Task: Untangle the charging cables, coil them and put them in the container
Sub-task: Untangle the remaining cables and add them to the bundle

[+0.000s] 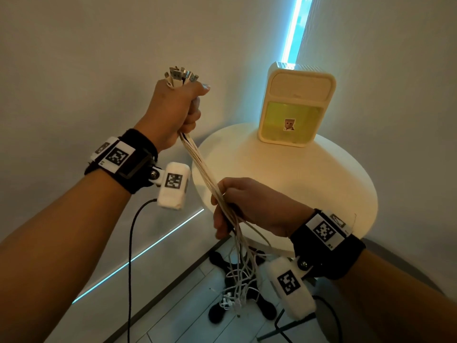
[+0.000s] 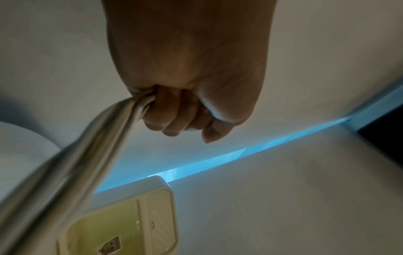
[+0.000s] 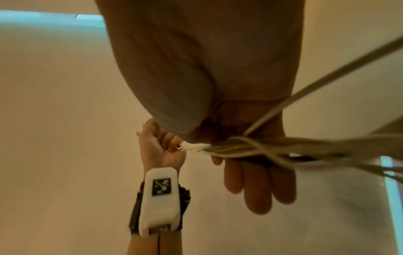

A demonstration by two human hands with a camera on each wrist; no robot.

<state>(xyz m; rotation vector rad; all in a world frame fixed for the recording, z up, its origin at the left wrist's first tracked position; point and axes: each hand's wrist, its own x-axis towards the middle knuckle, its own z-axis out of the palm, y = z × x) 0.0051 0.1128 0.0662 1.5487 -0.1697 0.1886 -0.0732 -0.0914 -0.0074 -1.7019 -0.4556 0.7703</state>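
Observation:
A bundle of white charging cables point(image 1: 205, 174) runs taut between my two hands. My left hand point(image 1: 190, 112) is raised and grips the bundle in a fist, and the plugs point(image 1: 181, 76) stick out above it. In the left wrist view the curled fingers point(image 2: 174, 117) close round the cables point(image 2: 91, 141). Lower down, my right hand point(image 1: 237, 204) holds the bundle between thumb and fingers; the cables point(image 3: 272, 148) cross its palm point(image 3: 250, 163). The loose ends point(image 1: 237, 293) hang tangled below toward the floor. The cream container point(image 1: 296, 105) with a yellow-green front stands on the table.
The round white table point(image 1: 309, 184) is in front of me on the right, with its black star-shaped base point(image 1: 267, 310) on the tiled floor. Walls close in behind and to the left. A blue light strip point(image 1: 294, 28) runs up the corner.

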